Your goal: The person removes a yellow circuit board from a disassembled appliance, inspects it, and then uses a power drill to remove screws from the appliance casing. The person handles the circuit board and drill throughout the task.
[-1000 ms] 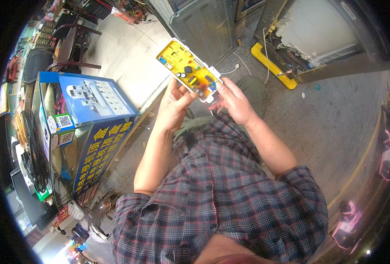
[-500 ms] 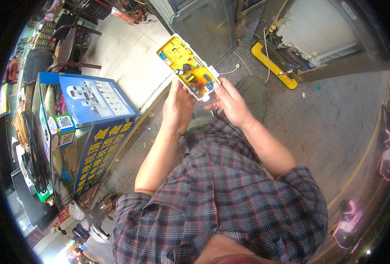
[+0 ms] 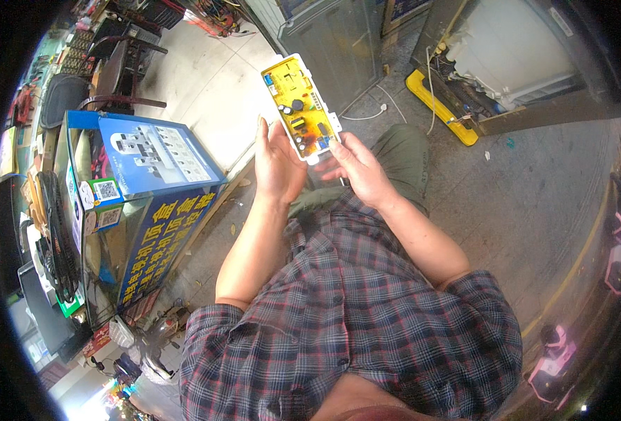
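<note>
A yellow circuit board (image 3: 294, 84) in a white plastic tray (image 3: 268, 105) is held up in front of me, tilted, its long side running away from me. It carries capacitors, a small transformer and blue connectors, and a brownish dark stain marks its near end. My right hand (image 3: 363, 168) grips the tray's near right corner, thumb on top and fingers partly hidden below. Beside the near left edge, my left hand (image 3: 280, 165) is open, thumb raised apart from the tray; some fingertips disappear at the tray's edge.
On the left stands a glass display case (image 3: 219, 179) with a blue poster (image 3: 159, 151) on top. A black chair (image 3: 117, 74) is behind it. An opened appliance (image 3: 514, 63) with a yellow strip (image 3: 440, 109) lies far right. A white cable (image 3: 366, 116) trails across the floor.
The board in its tray has turned more upright and shifted slightly right. My left thumb has lifted and spread away from the tray's edge; my right hand keeps its grip.
</note>
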### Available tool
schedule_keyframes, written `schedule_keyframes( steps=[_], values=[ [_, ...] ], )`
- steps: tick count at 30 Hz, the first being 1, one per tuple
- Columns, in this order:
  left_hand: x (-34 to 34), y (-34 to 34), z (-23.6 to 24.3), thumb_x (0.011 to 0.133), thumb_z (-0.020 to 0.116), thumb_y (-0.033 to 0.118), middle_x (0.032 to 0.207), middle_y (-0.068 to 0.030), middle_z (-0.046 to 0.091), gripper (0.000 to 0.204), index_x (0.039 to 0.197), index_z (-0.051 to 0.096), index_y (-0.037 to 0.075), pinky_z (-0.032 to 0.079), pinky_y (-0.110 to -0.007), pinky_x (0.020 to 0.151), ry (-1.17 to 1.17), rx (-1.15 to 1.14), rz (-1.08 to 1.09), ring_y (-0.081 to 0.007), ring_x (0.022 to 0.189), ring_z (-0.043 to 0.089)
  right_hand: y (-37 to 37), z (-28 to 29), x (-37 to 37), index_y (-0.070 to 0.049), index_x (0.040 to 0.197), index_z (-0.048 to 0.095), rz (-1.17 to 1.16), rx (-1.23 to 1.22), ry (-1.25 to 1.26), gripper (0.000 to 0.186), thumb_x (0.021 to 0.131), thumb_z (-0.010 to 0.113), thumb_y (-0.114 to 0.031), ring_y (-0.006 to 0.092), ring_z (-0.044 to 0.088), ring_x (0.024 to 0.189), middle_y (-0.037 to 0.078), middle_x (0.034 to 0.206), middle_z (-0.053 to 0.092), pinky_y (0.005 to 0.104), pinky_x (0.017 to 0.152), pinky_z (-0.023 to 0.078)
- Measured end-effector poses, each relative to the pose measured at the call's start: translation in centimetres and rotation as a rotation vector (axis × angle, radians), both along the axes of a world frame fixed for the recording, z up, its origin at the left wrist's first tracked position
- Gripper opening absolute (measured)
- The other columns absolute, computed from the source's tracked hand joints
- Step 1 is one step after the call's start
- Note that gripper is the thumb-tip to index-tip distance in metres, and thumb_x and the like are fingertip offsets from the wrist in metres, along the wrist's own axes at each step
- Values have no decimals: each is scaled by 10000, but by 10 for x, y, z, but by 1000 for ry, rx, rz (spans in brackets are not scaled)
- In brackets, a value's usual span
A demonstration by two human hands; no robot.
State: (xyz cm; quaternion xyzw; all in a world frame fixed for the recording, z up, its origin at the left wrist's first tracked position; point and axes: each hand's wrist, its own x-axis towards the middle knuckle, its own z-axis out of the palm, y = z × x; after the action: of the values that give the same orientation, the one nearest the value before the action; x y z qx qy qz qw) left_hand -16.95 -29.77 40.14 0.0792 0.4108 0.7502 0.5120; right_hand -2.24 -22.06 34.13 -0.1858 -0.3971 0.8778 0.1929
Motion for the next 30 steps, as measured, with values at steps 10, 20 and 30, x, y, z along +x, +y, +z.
schedule_keyframes(
  steps=[10,20,30],
  values=[
    [-16,1,-11,1088,378,604,1470,-127,603,691,1514,480,69,434,-480,1140,48,-25,91,-290,1330,589,2,-5,21,-5,1398,525,-90,201,-156,403,1124,501,-299,166,674,998,104,1229,649,312,852,561],
    [-33,2,-22,1125,437,429,1378,-79,669,484,1463,556,104,538,-452,1047,91,47,145,-241,1215,664,13,161,110,-66,1298,573,-774,1281,770,308,1043,541,-237,229,638,943,115,1229,607,350,859,564],
    [-34,-10,-12,1102,407,548,1462,-121,609,620,1518,502,99,489,-502,1109,104,58,141,-310,1305,611,-20,179,104,-17,1539,454,-1106,1300,948,485,1104,498,-227,247,554,1336,130,1515,541,365,1080,517]
  ],
)
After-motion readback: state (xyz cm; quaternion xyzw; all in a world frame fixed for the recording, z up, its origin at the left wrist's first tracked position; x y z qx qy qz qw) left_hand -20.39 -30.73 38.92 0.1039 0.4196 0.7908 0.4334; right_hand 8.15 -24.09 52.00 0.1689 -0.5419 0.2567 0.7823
